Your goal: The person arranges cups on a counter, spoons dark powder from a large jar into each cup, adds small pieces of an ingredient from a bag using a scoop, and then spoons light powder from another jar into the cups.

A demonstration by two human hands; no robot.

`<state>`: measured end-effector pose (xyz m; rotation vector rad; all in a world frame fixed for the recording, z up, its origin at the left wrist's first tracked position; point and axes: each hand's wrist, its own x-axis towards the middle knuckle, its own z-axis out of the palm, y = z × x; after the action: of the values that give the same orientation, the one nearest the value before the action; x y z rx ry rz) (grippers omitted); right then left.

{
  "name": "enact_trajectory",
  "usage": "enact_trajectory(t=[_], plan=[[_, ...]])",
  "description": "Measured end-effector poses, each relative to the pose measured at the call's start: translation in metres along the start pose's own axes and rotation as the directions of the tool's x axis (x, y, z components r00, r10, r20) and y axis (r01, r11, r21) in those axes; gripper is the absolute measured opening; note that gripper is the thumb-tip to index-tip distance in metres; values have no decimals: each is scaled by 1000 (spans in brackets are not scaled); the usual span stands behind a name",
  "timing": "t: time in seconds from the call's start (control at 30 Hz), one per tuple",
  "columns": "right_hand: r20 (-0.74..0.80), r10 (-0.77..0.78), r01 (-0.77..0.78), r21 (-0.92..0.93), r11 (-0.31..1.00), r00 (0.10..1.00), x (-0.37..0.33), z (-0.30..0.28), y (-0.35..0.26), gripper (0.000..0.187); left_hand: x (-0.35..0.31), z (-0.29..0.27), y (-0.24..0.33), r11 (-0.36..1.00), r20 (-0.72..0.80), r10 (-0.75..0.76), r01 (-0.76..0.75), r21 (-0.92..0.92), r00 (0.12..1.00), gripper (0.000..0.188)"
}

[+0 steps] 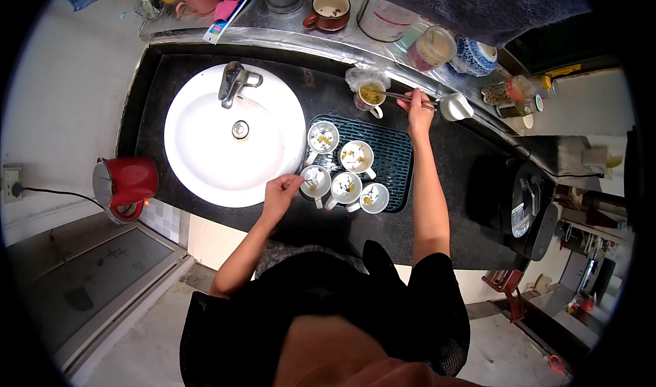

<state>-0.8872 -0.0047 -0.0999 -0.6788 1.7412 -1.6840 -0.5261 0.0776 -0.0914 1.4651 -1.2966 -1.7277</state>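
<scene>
My right hand [419,110] is closed around a pair of slim chopsticks [398,96]. Their tips reach into a cup [368,103] heaped with yellow dried flowers, partly wrapped in clear plastic. On a dark green slatted tray [393,154] stand several white cups, each with dark bits and yellow flowers at the bottom. My left hand [279,197] pinches at the rim of the front-left white cup [316,182]. Beside it are the front-middle cup [346,189] and front-right cup [374,198]; behind are two more, the back-left cup [323,137] and back-right cup [357,157].
A white sink [198,161] with a faucet [234,86] lies left of the tray. A red kettle [130,182] is farther left. Jars and a brown cup [328,12] line the back ledge. A white pitcher [456,107] and a black appliance [523,206] stand on the right.
</scene>
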Motion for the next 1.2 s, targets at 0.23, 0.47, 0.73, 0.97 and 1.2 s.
enact_trajectory(t=[0.23,0.47,0.73,0.97,1.2], plan=[[27,111,-114,200,973,993,-33,-25,-23,31,52,30,31,996,16,89,-89,4,996,17],[190,236,-251,56,966,953,-143,-55,-39,30,60,67,18,970,162,90,-123,209,983,17],[152,222,-203,-130,971,963,-214,-61,-21,31,19,67,-8,902,255,22,-129,412,967,20],[175,222,-206,-106,973,959,-227,-60,-18,30,8,78,-4,901,256,-43,-74,427,966,19],[199,270,-254,-100,962,942,-227,-60,-17,30,18,78,-31,958,208,35,-93,272,977,17]])
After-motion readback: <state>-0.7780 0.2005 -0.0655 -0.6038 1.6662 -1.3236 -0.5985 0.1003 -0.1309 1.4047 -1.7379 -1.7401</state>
